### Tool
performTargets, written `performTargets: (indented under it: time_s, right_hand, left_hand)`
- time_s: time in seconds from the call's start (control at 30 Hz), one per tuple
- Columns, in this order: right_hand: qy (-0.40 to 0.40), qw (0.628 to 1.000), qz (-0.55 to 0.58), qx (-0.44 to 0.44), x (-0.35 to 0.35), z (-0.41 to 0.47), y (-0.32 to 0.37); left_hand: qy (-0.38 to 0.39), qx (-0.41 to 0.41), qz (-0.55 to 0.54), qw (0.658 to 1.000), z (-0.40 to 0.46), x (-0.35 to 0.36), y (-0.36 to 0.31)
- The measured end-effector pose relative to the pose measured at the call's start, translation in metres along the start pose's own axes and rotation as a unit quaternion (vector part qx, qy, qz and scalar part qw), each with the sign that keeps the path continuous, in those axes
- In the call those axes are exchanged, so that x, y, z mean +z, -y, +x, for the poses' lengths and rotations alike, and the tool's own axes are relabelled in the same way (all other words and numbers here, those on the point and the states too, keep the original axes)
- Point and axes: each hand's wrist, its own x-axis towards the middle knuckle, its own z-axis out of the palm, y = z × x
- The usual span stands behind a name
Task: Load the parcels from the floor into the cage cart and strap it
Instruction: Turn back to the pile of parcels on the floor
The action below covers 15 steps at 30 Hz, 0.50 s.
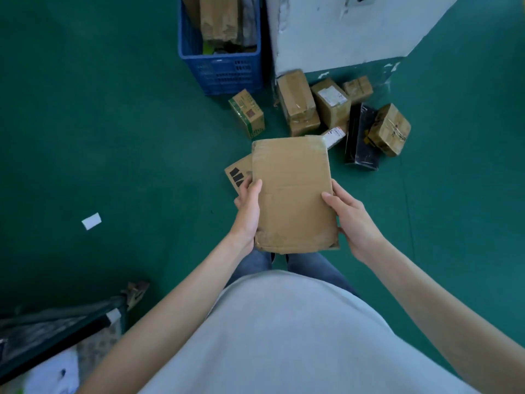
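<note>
Holding flat brown cardboard parcel [292, 194] level above green floor [113, 137], left hand [247, 209] and right hand [352, 220] gripping opposite long edges, thumbs on top, likely steadying it for carrying to cage cart. Leaving remaining taped cardboard boxes [329, 106] grouped beyond.

Open green floor [93, 123] fills the left half of the frame, broken only by a small white scrap [91, 221] at mid-left. A blue crate [224, 69] stands at upper centre, close against a white block [341, 35] to its right. Below the block, a cluster of cardboard boxes [329, 106] and a black package [362, 137] crowds the floor, with one green-printed box [247, 113] apart to the left. Bare floor runs down the right edge. A dark frame [56, 334] occupies the lower left corner.
</note>
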Motion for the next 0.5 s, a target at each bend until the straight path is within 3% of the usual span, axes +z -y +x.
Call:
performTargets:
  time_s: [0.23,0.5]
  right_hand:
    - [0.073,0.991,-0.109,-0.012,0.000,-0.020,-0.002]
    - [0.189,0.945,-0.266,-0.035,0.037,-0.060,-0.003]
  left_hand:
    - [-0.053,-0.023,-0.133,0.989,-0.048,-0.008,0.044]
    - [-0.159,-0.022,-0.315,0.935,-0.126,-0.026,0.102]
